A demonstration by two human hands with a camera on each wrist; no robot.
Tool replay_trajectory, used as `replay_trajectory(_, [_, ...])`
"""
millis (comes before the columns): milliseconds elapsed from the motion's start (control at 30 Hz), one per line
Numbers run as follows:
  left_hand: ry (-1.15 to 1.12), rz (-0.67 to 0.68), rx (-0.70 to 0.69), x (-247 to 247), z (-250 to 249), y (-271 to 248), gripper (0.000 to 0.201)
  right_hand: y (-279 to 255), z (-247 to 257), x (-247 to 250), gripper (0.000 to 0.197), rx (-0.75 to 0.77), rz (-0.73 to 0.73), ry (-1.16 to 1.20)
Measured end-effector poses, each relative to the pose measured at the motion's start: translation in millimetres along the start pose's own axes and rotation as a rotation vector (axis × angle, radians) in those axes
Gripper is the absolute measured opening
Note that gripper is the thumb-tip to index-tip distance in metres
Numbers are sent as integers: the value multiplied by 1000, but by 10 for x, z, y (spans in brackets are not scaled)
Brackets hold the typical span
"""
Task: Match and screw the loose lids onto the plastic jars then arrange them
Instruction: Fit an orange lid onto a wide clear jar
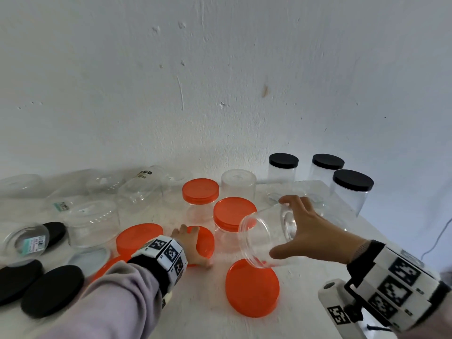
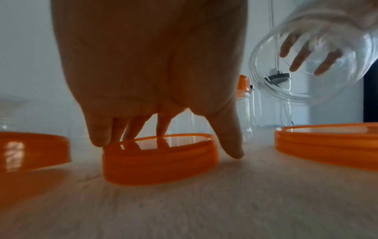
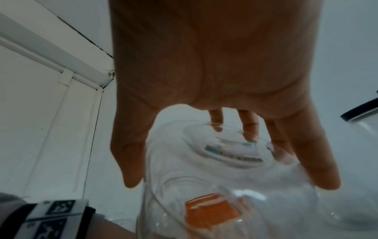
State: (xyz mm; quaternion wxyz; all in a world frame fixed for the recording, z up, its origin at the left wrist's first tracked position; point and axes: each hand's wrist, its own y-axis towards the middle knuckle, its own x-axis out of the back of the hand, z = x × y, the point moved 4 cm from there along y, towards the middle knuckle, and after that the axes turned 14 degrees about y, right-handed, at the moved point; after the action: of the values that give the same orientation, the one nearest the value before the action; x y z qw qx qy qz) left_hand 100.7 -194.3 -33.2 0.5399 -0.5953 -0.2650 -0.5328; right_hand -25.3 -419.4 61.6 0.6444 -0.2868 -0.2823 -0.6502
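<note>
Progress roughly halfway, by my judgement. Nearest, at 6 o'clock: loose orange lid point(image 1: 252, 288) flat on table point(image 1: 305, 277), unmatched. Left hand point(image 1: 193, 243) at centre, fingers curled over rim of small orange lid point(image 2: 159, 159), gripping it, lid on table. Right hand point(image 1: 313, 231) at 3 o'clock, fingers wrapped round base of clear open jar point(image 1: 266, 237), jar off table, tilted, mouth toward left. At 9 o'clock: black lids point(image 1: 52, 291), uncapped jars point(image 1: 91, 222) waiting. Farther, 12 o'clock: two orange-capped jars point(image 1: 233, 216). Farthest, 1 o'clock: three black-capped jars point(image 1: 351, 190) grouped.

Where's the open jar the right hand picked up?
In the head view, right of centre: the clear jar is tilted in the right hand, above the nearest orange lid.
</note>
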Motion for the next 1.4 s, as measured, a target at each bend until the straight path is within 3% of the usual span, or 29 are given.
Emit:
replay_trajectory(167, [25,-11,-3,-11,85,-95,104,-22,192,-219,96,53,122,75])
replay_trajectory(400, [-426,-63,-19,204,449,-312,87,26,368,-546,75,52,106,162])
replay_trajectory(567, [-660,-131,-53,315,770,-605,92,81,501,-833,102,27,216,167])
replay_trajectory(667, [-759,-160,-50,322,916,-755,83,107,612,-1013,107,23,246,163])
replay_trajectory(767, [-777,-167,-59,304,1001,-891,84,174,694,-1157,101,17,207,134])
replay_trajectory(933, [-742,-213,-113,258,1046,-1002,121,295,757,-1333,93,-42,178,155])
replay_trajectory(1033, [-688,-266,-121,235,1001,-1023,130,332,738,-1424,99,-76,198,167])
replay_trajectory(1167, [-613,-291,-125,218,891,-1037,120,335,706,-1503,114,-61,255,127])
replay_trajectory(1300, [-594,-281,-125,191,800,-1046,105,348,676,-1483,109,-56,285,219])
replay_trajectory(1400, [-563,-283,-145,180,724,-1058,110,324,610,-1492,111,-39,331,236])
